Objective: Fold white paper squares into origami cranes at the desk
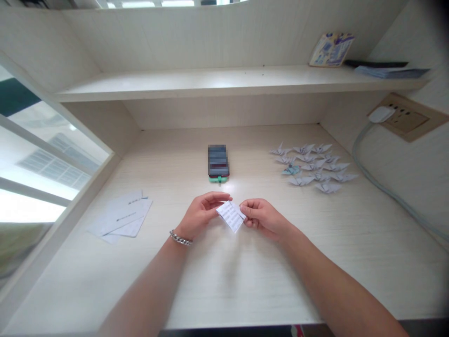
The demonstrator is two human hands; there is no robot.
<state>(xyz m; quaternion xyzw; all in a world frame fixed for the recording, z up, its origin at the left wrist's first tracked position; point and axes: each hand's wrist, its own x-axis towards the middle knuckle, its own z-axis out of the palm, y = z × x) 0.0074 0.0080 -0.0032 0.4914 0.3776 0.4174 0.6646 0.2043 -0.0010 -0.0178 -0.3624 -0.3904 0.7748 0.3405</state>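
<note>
A small piece of folded paper [232,216] with printed lines is held above the desk, one corner pointing toward me. My right hand [261,216] pinches its right corner between thumb and fingers. At the left corner, my left hand [203,213] grips the paper with the thumb near its edge; the index finger stretches out above and other fingertips are partly hidden behind the paper. A chain bracelet [181,238] circles my left wrist. Several folded paper cranes [314,166] stand grouped at the right, one of them bluish-green [291,169].
Beyond my hands lies a phone [218,160] with a green cable plug [218,179]. Loose paper sheets [122,217] lie at the left. A plug sits in the wall socket [409,117], its cable [382,187] running along the right. A shelf [210,84] spans the back.
</note>
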